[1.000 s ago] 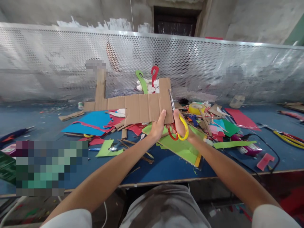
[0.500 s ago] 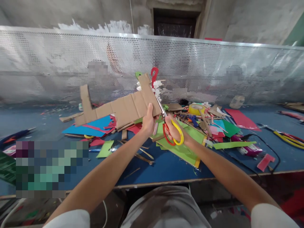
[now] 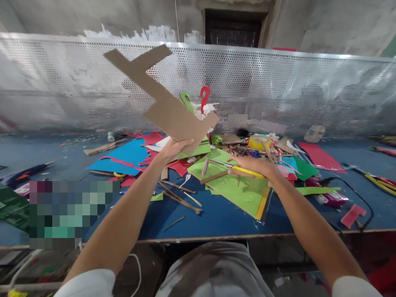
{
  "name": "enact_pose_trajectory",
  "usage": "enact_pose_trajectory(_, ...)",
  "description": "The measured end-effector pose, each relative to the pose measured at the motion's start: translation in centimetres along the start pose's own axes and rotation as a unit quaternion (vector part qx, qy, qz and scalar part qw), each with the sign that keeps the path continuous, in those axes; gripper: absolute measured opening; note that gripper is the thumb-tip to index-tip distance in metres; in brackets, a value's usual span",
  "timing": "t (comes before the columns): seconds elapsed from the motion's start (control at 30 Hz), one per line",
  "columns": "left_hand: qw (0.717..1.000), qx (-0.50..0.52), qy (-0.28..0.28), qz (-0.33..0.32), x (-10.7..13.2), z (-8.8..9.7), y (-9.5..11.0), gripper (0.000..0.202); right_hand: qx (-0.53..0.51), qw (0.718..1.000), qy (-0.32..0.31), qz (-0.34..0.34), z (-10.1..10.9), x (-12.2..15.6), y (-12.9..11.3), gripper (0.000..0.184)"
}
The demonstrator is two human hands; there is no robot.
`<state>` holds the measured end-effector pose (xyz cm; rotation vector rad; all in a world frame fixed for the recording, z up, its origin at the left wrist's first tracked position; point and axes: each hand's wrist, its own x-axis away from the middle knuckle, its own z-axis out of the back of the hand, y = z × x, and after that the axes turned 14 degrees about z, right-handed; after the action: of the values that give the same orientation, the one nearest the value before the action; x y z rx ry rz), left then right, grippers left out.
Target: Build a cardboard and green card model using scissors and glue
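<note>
My left hand [image 3: 177, 148] grips the lower end of a brown cardboard cutout [image 3: 173, 111], thumb across its face. The cutout is raised and tilted, with its narrow branching strips pointing up to the left. Over the green paper [image 3: 244, 189] my right hand [image 3: 252, 167] is closed around yellow-handled scissors [image 3: 247, 171], whose blades point left and lie apart from the cardboard. Behind the cutout stand a red curled shape [image 3: 204, 99] and a green curled shape [image 3: 186, 100], with white bits around them.
Blue paper [image 3: 123, 154] and red scraps lie left of the hands. A yellow tape roll [image 3: 259, 142], red paper [image 3: 321, 157] and yellow-handled pliers [image 3: 379, 179] are to the right. A perforated metal panel [image 3: 262, 86] runs along the back of the blue table [image 3: 216, 225].
The cardboard cutout has turned over and swung upward at its far end. The scissors have come off its edge, moving right and away with my right hand.
</note>
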<state>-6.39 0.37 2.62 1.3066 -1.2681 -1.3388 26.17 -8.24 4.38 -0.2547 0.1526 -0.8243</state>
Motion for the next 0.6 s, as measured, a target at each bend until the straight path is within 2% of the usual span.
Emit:
enact_pose_trajectory(0.1, 0.997, -0.048, -0.021, -0.06, 0.2, 0.5, 0.6, 0.084, 0.033, 0.997, -0.064, -0.008, 0.5, 0.0, 0.7, 0.061)
enact_pose_trajectory(0.17, 0.994, -0.068, -0.016, -0.09, 0.2, 0.5, 1.0, 0.089, 0.054, 0.993, -0.104, -0.008, 0.9, 0.3, 1.1, 0.062)
enact_pose_trajectory(0.33, 0.99, -0.077, 0.008, -0.118, -0.3, 0.3, 1.6, 0.087, 0.033, 0.99, -0.133, -0.018, 1.9, 1.2, 1.3, 0.053)
enact_pose_trajectory(0.47, 0.991, -0.059, 0.017, -0.118, -0.4, 0.1, 1.5, 0.081, -0.011, 0.993, -0.102, -0.066, 2.5, 1.3, 0.9, 0.033)
enact_pose_trajectory(0.6, 0.991, -0.05, 0.015, -0.123, -0.1, -0.5, 1.5, 0.08, 0.02, 0.999, -0.024, -0.019, 2.4, 1.1, 0.9, 0.019)
